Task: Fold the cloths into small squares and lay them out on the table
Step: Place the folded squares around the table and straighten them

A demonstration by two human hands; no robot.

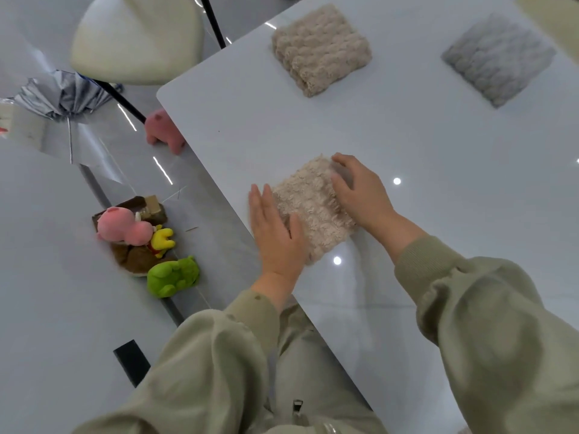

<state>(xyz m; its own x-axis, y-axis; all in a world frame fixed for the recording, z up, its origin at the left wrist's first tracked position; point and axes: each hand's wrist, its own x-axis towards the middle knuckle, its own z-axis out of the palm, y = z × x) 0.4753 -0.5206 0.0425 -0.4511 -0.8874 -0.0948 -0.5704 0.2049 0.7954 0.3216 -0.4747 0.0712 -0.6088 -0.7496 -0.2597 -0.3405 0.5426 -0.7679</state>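
Observation:
A fluffy beige cloth (310, 205) lies folded into a small square on the glossy white table (438, 145), near its front left edge. My left hand (275, 230) lies flat with straight fingers along the cloth's left side, thumb on the fabric. My right hand (360, 189) rests on the cloth's right side, fingers spread and lightly bent over its far corner. Farther back lie another folded beige cloth (319, 48) and, to its right, a folded grey cloth (498, 57).
The table's left edge runs diagonally beside my left hand. On the floor to the left lie a green plush toy (172, 275), a pink plush toy (120, 225) on a brown box, and a folded umbrella (62, 98). A cream chair (134, 36) stands at the back left.

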